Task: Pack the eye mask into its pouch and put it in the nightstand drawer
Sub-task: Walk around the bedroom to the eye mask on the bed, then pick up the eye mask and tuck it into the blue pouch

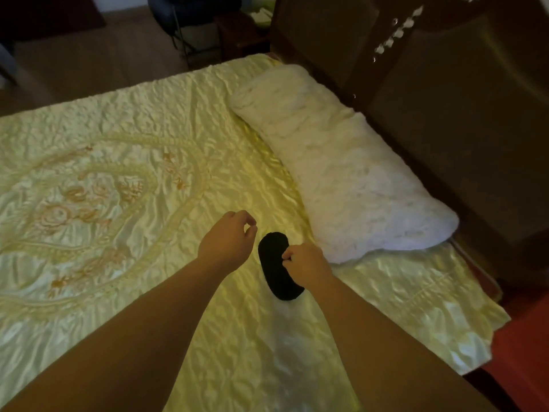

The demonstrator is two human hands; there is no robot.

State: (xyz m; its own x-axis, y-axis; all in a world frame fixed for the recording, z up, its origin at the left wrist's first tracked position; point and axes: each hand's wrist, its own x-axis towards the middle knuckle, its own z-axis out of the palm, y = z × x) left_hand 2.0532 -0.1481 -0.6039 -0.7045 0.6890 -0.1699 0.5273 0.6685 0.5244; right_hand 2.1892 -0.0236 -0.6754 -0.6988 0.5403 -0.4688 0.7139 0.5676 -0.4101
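A black oblong thing (277,264) lies flat on the yellow bedspread (148,138), just beside the near end of the long white pillow (341,171); whether it is the bare eye mask or the pouch with the mask already inside cannot be told, since it shows only as a dark shape. The right hand (307,264) is curled over its right edge with thumb and fingertips pinched together on the fabric, as if holding a hem or a cord. The left hand (228,237) hovers just left of the black thing without touching it, fingers loosely curled and thumb meeting forefinger; it may be pinching something thin, but nothing shows there. By my reading the packing is under way or being closed off, and the whole trip to the drawer is left. No open drawer is in view; a dark wooden headboard (445,114) stands behind the pillow. The bed edge runs off at the lower right, near the right forearm, with red floor (523,352) beyond. To the left the bedspread lies wide and bare, giving plenty of room to work
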